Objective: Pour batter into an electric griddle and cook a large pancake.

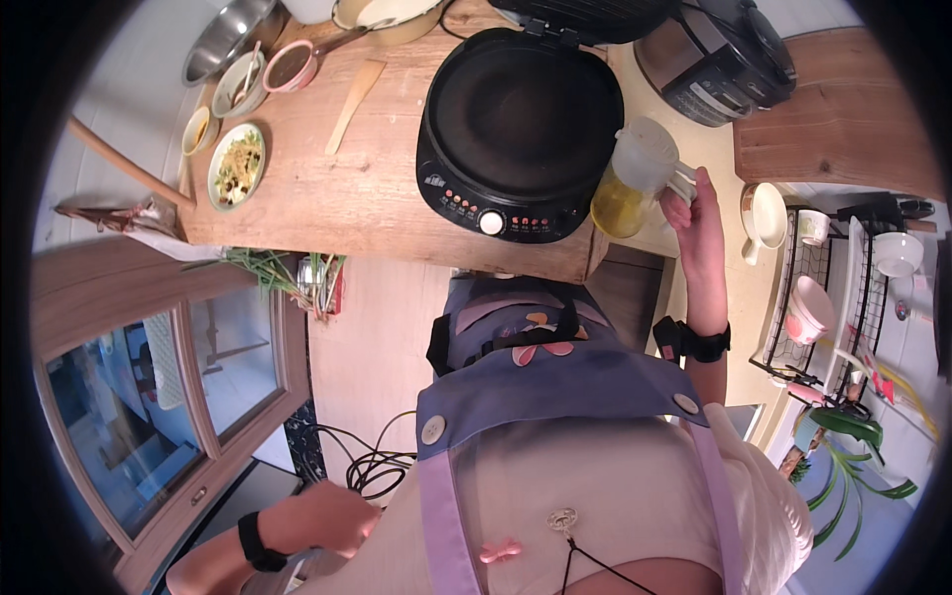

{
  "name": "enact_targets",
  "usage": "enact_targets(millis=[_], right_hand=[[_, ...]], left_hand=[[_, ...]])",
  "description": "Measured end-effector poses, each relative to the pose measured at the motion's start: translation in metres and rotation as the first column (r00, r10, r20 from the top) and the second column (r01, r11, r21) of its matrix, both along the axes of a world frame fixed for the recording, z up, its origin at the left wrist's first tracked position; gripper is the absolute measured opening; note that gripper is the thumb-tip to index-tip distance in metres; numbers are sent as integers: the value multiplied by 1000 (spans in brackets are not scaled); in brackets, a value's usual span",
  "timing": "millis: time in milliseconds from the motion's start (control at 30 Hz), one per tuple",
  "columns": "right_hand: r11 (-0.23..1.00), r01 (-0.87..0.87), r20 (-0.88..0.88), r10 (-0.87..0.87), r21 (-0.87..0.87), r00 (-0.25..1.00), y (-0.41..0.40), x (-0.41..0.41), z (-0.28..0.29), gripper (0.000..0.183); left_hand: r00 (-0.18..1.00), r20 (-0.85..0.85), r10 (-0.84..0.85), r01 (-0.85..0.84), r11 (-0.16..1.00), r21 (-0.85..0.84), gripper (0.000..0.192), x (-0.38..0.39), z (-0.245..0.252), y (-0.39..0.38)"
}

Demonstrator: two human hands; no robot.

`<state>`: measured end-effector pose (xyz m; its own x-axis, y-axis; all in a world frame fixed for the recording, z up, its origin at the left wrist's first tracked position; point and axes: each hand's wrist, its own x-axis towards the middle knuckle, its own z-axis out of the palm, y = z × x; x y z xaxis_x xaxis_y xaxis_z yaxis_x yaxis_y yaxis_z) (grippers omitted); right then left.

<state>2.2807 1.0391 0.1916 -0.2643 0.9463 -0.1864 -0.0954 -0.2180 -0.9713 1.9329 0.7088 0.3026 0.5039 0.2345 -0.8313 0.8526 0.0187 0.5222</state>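
Observation:
My right hand (688,199) grips the handle of an oil jug (625,197) with yellow oil and a whitish lid, at the right edge of a round black electric griddle (524,111). The griddle's lid (595,15) stands raised behind its dark, bare plate, and a white knob (491,223) sits on its front panel. Down at the lower left, beside my body, is my left hand (327,517); its fingers are curled and blurred, and whether it holds something cannot be told. A flat wooden spatula (355,108) lies on the wooden counter (320,201) left of the griddle.
Left on the counter are a plate of chopped food (239,167), a small yellow bowl (200,132), a pink-rimmed bowl (291,67) and a steel bowl (230,41). A multicooker (706,67) stands back right. Far right is a dish rack (803,253); green onions (271,271) hang near the counter's front.

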Motion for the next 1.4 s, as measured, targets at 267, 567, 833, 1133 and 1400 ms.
enact_targets(millis=[267, 567, 833, 1133, 1400], right_hand=[[998, 61, -29, -61, -3, 998, -1, 20, -1, 39], [996, 81, -40, -83, -42, 996, -9, 20, -7, 38], [992, 110, -59, -114, -63, 992, -13, 14, 5, 43], [987, 143, 22, -142, -78, 990, -6, 12, 12, 36], [962, 182, 147, -154, -202, 977, -3, 6, 2, 31]], left_hand=[[985, 174, -11, 135, 680, -720, 38, -38, -51, -63], [914, 115, 389, -312, 855, -414, 20, -41, 55, 115], [813, -10, 582, -579, 811, 82, 35, -94, 115, 134], [538, -184, 823, -723, 562, 401, 25, -207, 93, 111], [770, -423, 478, -521, 853, 17, 25, -160, -68, 97]])
